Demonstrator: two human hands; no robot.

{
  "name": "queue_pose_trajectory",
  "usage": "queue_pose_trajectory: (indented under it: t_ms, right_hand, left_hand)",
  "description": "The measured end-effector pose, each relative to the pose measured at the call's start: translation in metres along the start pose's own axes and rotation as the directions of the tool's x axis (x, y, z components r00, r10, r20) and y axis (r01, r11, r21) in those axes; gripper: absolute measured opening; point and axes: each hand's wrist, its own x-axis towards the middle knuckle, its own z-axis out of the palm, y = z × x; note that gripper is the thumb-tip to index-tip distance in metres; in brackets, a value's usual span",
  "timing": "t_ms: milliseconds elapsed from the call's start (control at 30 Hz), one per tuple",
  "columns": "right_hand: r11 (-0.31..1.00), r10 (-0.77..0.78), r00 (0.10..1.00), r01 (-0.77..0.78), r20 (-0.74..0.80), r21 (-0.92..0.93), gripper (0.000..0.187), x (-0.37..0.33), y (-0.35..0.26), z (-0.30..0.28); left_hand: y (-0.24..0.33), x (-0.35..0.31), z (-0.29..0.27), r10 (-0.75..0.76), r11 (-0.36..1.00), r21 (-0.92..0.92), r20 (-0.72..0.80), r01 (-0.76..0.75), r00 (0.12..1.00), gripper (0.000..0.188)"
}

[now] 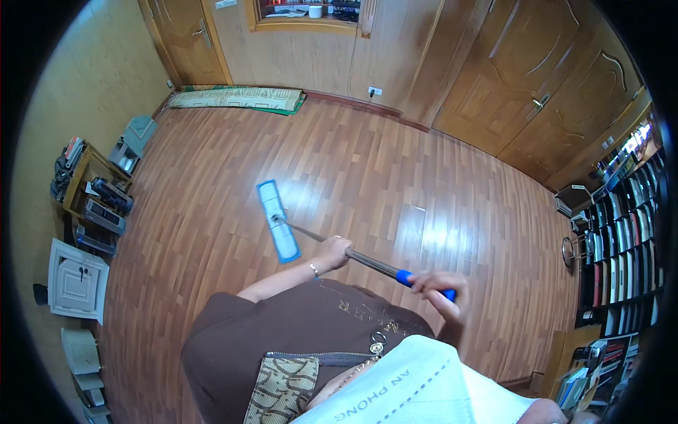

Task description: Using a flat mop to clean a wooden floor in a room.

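Observation:
A flat mop with a blue rectangular head lies against the wooden floor, ahead and a little to the left. From its middle a metal pole slants back toward me and ends in a blue grip. My left hand, with a bracelet at the wrist, is wrapped round the pole partway along. Up at the blue grip, my right hand closes over the end of the handle. The pole's lower stretch shows between the left hand and the mop head.
A rolled green and cream mat lies along the far wall. A small white cabinet and shelf units line the left wall. At right stand a black rack of folders and a round metal stool. Wooden doors close the far right.

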Motion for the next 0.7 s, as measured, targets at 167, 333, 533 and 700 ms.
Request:
queue_pose_trajectory:
  t_ms: [167, 333, 533, 700]
  right_hand:
    - [0.967, -0.124, 0.946, 0.047, -0.3, -0.252, 0.029, -0.042, -0.035, -0.019]
    - [0.885, -0.196, 0.839, -0.071, -0.507, -0.459, 0.04, -0.074, -0.056, 0.008]
    - [0.877, 0.199, 0.944, -0.291, -0.263, -0.383, 0.043, -0.119, -0.021, 0.009]
    - [0.869, 0.006, 0.811, -0.294, -0.585, -0.398, 0.032, -0.031, -0.017, 0.033]
  left_hand:
    - [0.062, 0.064, 0.047, 0.171, 0.984, -0.081, 0.229, -0.156, 0.958, 0.014]
    - [0.128, 0.102, 0.05, 0.354, 0.935, -0.195, 0.48, -0.296, 0.802, 0.007]
    - [0.144, 0.145, 0.073, 0.565, 0.824, -0.339, 0.539, -0.453, 0.624, 0.009]
    - [0.117, 0.181, 0.048, 0.572, 0.816, -0.298, 0.541, -0.495, 0.617, 0.018]
